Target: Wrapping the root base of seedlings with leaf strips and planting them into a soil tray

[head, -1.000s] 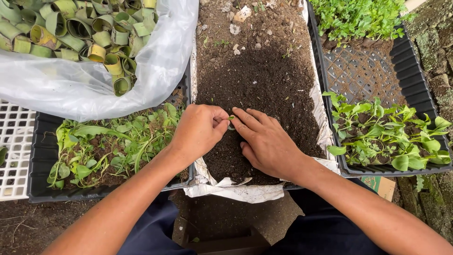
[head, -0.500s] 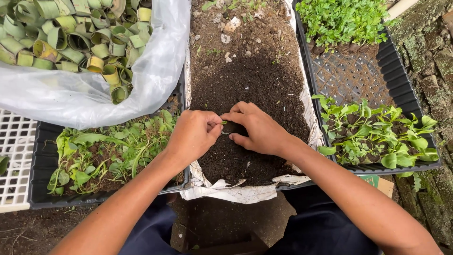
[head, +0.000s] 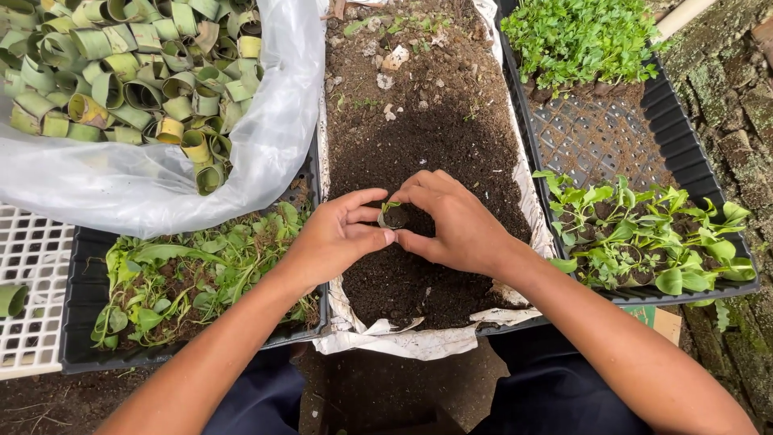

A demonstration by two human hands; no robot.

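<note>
At the far left I see a white lattice tray (head: pixel 28 290) with one green leaf roll on it. Next to it a clear plastic bag (head: pixel 161 181) of rolled green leaf cups (head: pixel 129 72) rests over the far end of a black tray of limp seedlings (head: pixel 193 282).

In the middle is a paper-lined tray of dark soil (head: pixel 435 137). My left hand (head: pixel 338 238) and right hand (head: pixel 455 221) meet over its near half, thumbs and forefingers touching in a ring. The fingers of both hands are narrow, pinched around a small leaf cup (head: pixel 392 215) standing in the soil with a sliver of green at its rim. I cannot tell whether a seedling is in it.

To the right, a black mesh tray (head: pixel 604 137) holds leafy seedlings (head: pixel 644 234) at its near end and a denser green clump (head: pixel 580 32) at its far end.

I judge the step to be firming soil in and around the cup; next comes gentle, even pressure so the cup stays upright.
</note>
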